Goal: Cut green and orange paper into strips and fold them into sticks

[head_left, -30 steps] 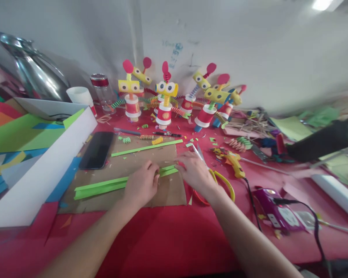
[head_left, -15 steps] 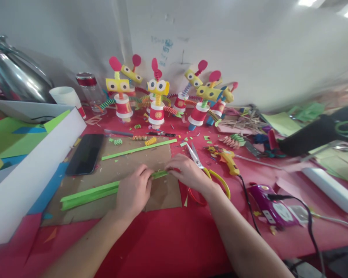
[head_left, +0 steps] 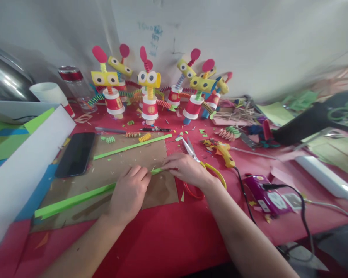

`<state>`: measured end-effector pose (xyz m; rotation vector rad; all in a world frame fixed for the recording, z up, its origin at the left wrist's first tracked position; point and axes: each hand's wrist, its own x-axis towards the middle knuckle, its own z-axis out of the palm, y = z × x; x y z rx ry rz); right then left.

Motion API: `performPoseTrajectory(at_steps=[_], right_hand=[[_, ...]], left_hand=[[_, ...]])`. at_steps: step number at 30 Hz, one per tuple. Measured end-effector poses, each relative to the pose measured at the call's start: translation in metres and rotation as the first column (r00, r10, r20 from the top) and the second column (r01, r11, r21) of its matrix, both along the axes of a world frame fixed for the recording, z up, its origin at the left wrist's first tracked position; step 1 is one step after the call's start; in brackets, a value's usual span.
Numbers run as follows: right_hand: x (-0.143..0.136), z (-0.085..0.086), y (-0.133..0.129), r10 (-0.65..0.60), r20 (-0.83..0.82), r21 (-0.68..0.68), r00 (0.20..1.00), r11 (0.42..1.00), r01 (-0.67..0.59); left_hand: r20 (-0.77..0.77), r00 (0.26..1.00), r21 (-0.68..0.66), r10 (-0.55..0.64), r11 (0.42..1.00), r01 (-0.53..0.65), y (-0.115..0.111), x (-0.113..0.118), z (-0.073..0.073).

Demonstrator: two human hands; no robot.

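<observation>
A long folded strip of green paper (head_left: 75, 199) slants over the brown cardboard (head_left: 104, 173). My left hand (head_left: 130, 193) is closed on its middle, fingers pressing the paper down. At the strip's right end, my right hand (head_left: 185, 168) pinches the tip between thumb and fingers. Part of the strip is hidden under my left hand. A narrower green paper strip (head_left: 133, 146) lies flat farther back on the cardboard. Scissors (head_left: 191, 151) with red and yellow handles rest partly beneath my right hand and wrist.
Several paper-cup figures (head_left: 149, 106) stand along the wall. A phone (head_left: 75, 154) and a white box (head_left: 31, 166) are at left. On the right are a yellow glue gun (head_left: 224, 152), a purple device (head_left: 268, 195) with cables, and a white bar (head_left: 326, 175).
The view has shifted slightly right. The green strip's left end now looks narrower and flatter, and reaches farther left. Both hands keep their hold on it.
</observation>
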<state>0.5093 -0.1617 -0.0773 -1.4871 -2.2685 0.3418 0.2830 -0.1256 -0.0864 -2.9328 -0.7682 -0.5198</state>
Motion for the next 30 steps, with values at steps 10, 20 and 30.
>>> performPoseTrajectory(at_steps=[10,20,30], right_hand=[[0.001,0.002,-0.003,-0.019,0.037,-0.034,0.999,0.999,0.020],[0.004,0.019,-0.012,-0.068,0.216,-0.036,0.974,0.996,0.077],[-0.024,0.020,-0.012,-0.193,0.216,0.102,0.957,0.979,0.174]], left_hand=[[-0.034,0.999,-0.094,-0.004,0.996,0.001,0.003,-0.002,0.002],[-0.048,0.998,-0.130,0.037,0.991,-0.043,0.002,-0.008,0.001],[-0.175,0.977,0.001,0.120,0.993,-0.122,-0.005,-0.003,0.002]])
